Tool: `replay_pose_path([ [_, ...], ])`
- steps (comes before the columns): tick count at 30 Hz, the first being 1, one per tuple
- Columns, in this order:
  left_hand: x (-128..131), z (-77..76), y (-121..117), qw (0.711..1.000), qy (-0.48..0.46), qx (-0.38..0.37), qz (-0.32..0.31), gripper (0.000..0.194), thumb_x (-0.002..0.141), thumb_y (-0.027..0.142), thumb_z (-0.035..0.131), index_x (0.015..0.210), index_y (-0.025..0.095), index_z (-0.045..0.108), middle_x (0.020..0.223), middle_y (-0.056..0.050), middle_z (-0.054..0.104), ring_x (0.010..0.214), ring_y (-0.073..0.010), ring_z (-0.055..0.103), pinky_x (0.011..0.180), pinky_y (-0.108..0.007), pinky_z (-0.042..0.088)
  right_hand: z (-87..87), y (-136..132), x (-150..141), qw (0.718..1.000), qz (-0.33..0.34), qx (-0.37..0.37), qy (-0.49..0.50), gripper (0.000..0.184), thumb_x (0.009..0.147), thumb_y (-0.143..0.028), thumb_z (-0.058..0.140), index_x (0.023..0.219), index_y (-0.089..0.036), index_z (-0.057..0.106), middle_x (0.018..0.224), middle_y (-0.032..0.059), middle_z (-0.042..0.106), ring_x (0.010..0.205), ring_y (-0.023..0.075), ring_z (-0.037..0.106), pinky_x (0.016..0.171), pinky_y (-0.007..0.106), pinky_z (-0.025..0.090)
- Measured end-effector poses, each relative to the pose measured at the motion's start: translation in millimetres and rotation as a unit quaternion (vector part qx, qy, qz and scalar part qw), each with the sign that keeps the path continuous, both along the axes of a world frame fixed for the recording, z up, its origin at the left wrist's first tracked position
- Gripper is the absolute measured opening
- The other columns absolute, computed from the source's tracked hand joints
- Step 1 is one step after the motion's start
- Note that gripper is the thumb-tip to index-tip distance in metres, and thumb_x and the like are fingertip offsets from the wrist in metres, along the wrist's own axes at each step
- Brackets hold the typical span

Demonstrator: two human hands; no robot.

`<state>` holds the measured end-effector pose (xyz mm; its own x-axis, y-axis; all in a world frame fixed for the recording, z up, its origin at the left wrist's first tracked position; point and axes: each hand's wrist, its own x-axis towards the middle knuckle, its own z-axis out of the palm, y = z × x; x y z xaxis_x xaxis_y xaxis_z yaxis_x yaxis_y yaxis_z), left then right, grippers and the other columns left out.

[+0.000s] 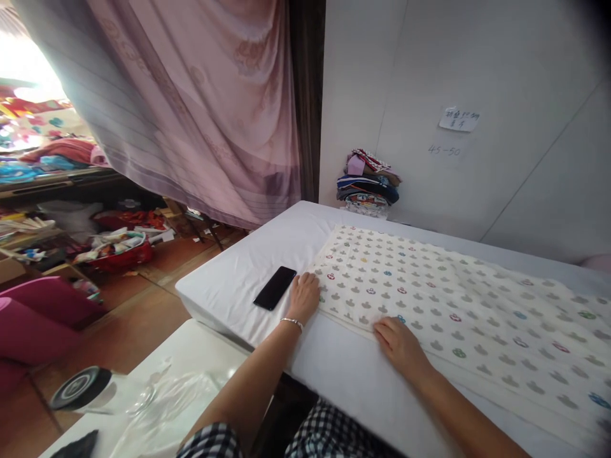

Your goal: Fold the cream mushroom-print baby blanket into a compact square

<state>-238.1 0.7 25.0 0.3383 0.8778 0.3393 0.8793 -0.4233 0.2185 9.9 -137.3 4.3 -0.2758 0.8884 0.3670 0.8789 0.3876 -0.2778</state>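
A long white cloth [415,280] printed with grey shapes and small coloured figures lies spread over the white-covered table. At its near left corner is my left hand [305,297], its fingers bent and closed on the cloth's edge; a bracelet circles the wrist. Farther right along the near edge, my right hand [400,346] pinches the cloth between curled fingers and thumb. Just left of my left hand, a black phone [275,287] lies flat on the table cover.
The white-covered table [233,273] meets a pale wall with a paper note [459,119]. Folded fabrics [367,181] are stacked behind the table. A clear jar [109,389] lies on a lower white surface at left. A pink curtain [214,95] hangs behind.
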Motion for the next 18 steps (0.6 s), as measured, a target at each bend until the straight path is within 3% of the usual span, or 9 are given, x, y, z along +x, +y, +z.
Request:
replay_pose_path([
  [6,-7.1,-8.1,5.5,1.000,-0.003,-0.020,0.018,0.015,0.087,0.025,0.048,0.095,0.024,0.061,0.116,-0.008,0.061,0.112,-0.0255,0.048,0.094,-0.044,0.033,-4.2,-37.5,75.7,0.999,-0.037,-0.009,-0.004,0.026,0.094,-0.028,0.039,0.096,-0.023,0.064,0.093,0.0066,0.062,0.083,0.0194,0.057,0.072,0.035,0.048],
  [12,3.8,-1.6,1.7,1.000,-0.010,-0.015,0.008,0.021,0.087,0.025,0.048,0.103,0.025,0.062,0.121,-0.008,0.060,0.118,-0.0255,0.046,0.105,-0.047,0.023,-2.2,-75.8,135.4,0.994,-0.107,-0.022,-0.032,0.029,0.092,-0.032,0.039,0.098,-0.025,0.066,0.097,0.0066,0.064,0.087,0.0215,0.058,0.075,0.037,0.049],
  [14,18.3,3.2,-8.9,0.998,-0.026,-0.015,-0.050,0.023,0.088,0.027,0.049,0.106,0.024,0.062,0.118,-0.008,0.061,0.115,-0.0249,0.047,0.104,-0.045,0.024,-1.7,-81.5,140.5,0.992,-0.119,-0.029,-0.037,0.029,0.092,-0.032,0.038,0.100,-0.025,0.066,0.099,0.0064,0.063,0.089,0.0213,0.057,0.078,0.037,0.048],
  [18,55.1,8.2,-41.4,0.961,-0.011,-0.064,-0.268,0.022,0.087,0.034,0.051,0.103,0.025,0.064,0.108,-0.007,0.064,0.104,-0.0224,0.053,0.097,-0.039,0.033,-3.7,-82.6,139.2,0.990,-0.132,-0.022,-0.049,0.032,0.094,-0.030,0.035,0.100,-0.022,0.066,0.097,0.0078,0.063,0.089,0.0219,0.055,0.078,0.037,0.047],
])
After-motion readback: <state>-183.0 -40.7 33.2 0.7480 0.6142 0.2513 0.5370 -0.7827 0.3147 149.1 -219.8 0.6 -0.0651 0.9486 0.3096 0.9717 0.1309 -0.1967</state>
